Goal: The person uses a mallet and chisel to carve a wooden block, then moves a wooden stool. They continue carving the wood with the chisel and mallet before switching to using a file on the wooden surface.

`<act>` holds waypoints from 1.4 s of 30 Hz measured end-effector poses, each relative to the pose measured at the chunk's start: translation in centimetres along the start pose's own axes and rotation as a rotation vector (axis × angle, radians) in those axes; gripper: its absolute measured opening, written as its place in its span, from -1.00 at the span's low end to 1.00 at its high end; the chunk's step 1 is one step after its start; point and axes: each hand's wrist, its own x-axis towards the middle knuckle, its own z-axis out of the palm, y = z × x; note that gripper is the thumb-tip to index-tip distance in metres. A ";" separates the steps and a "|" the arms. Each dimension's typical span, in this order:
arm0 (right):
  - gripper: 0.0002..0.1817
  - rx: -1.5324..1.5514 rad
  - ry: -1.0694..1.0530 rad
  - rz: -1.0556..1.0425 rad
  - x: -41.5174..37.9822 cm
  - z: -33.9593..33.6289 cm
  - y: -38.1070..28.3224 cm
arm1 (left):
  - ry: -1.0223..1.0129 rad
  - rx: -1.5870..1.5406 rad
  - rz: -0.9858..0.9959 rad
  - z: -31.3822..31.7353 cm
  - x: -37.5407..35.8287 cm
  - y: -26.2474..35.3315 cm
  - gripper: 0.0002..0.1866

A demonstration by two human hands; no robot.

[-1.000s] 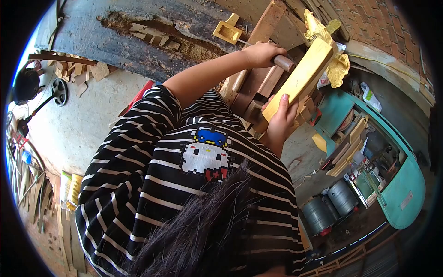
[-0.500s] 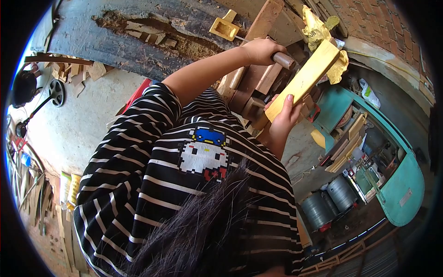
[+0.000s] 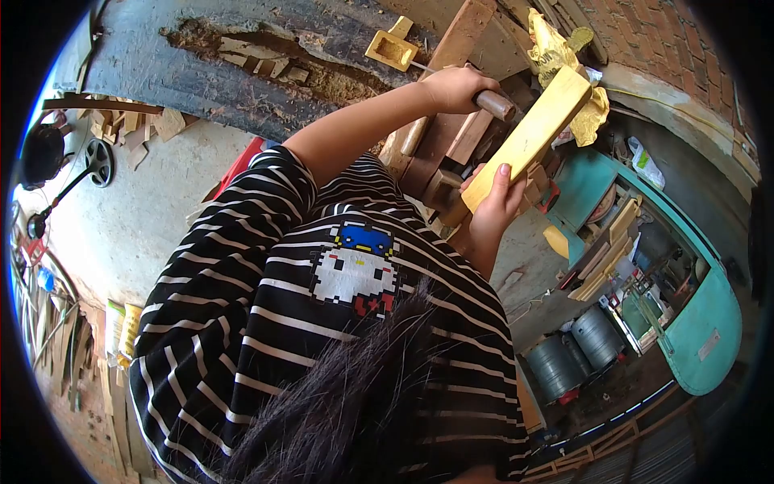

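Note:
My left hand (image 3: 461, 89) is wrapped round a brown wooden handle (image 3: 497, 106). From its far side a thin metal rod (image 3: 421, 66) reaches toward a small yellow block (image 3: 392, 51) with a hollow in it, at the top centre; whether they touch is unclear. My right hand (image 3: 501, 198) grips the lower end of a long yellow wooden bar (image 3: 528, 137), thumb on its face and fingers partly hidden behind it. The bar slants up to the right, its side near the end of the handle.
A dark, worn wooden slab (image 3: 242, 48) with a rough cavity spans the upper left. Brown timber (image 3: 463, 36) and a crumpled yellow bag (image 3: 548, 48) lie near the hands. On the right are a turquoise machine (image 3: 705, 343) and metal drums (image 3: 556, 367).
The yellow bar and my right hand have shifted very slightly to the left. My left hand and the handle look almost unchanged.

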 end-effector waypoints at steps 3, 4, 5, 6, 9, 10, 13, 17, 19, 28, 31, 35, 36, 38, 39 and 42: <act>-0.54 0.020 0.004 0.003 -0.1 0.1 -0.1 | -0.013 -0.002 -0.029 -0.1 0.0 0.0 -0.70; -0.54 0.023 0.006 0.003 -0.2 0.1 -0.1 | -0.004 0.015 -0.037 -0.1 0.0 0.0 -0.70; -0.54 0.027 0.004 0.003 -0.2 0.1 -0.1 | 0.005 0.031 -0.045 -0.1 -0.1 0.0 -0.70; -0.55 0.030 0.002 0.003 -0.2 0.1 0.0 | 0.004 0.032 -0.043 0.0 -0.1 -0.1 -0.70; -0.55 0.050 0.003 0.010 -0.2 -0.1 0.4 | 0.026 0.015 -0.047 0.1 -0.3 0.0 -0.70; -0.55 0.051 0.003 0.010 -0.3 -0.1 0.4 | 0.030 0.013 -0.047 0.2 -0.3 0.0 -0.70; -0.55 0.042 0.012 0.018 -0.2 -0.1 0.3 | 0.032 0.021 -0.045 0.2 -0.5 0.4 -0.70; -0.55 0.050 0.009 0.006 -0.2 -0.1 0.5 | 0.045 0.011 -0.036 0.3 -0.4 0.3 -0.70; -0.55 0.051 0.015 0.003 -0.2 0.0 0.5 | 0.053 0.017 -0.027 0.4 -0.3 0.0 -0.70; -0.55 0.055 -0.002 0.001 -0.1 -0.1 0.7 | 0.033 0.005 -0.031 0.2 -0.1 0.1 -0.70; -0.55 0.043 0.003 0.006 -0.1 -0.1 0.6 | 0.040 0.008 -0.022 0.3 -0.1 0.0 -0.70; -0.54 0.055 -0.015 0.006 -0.1 -0.2 0.6 | 0.071 0.011 -0.007 0.3 -0.1 -0.1 -0.70; -0.53 0.060 -0.024 0.002 -0.1 -0.3 0.6 | 0.072 0.012 -0.007 0.3 -0.1 -0.1 -0.70; -0.53 0.062 -0.024 0.003 -0.1 -0.2 0.6 | 0.048 0.008 -0.027 0.2 -0.2 -0.1 -0.70; -0.53 0.065 -0.024 0.006 -0.1 -0.2 0.6 | 0.049 0.008 -0.027 0.2 -0.2 -0.1 -0.70; -0.51 0.071 -0.039 0.007 -0.2 -0.2 0.6 | 0.047 0.002 -0.051 0.2 -0.3 -0.1 -0.71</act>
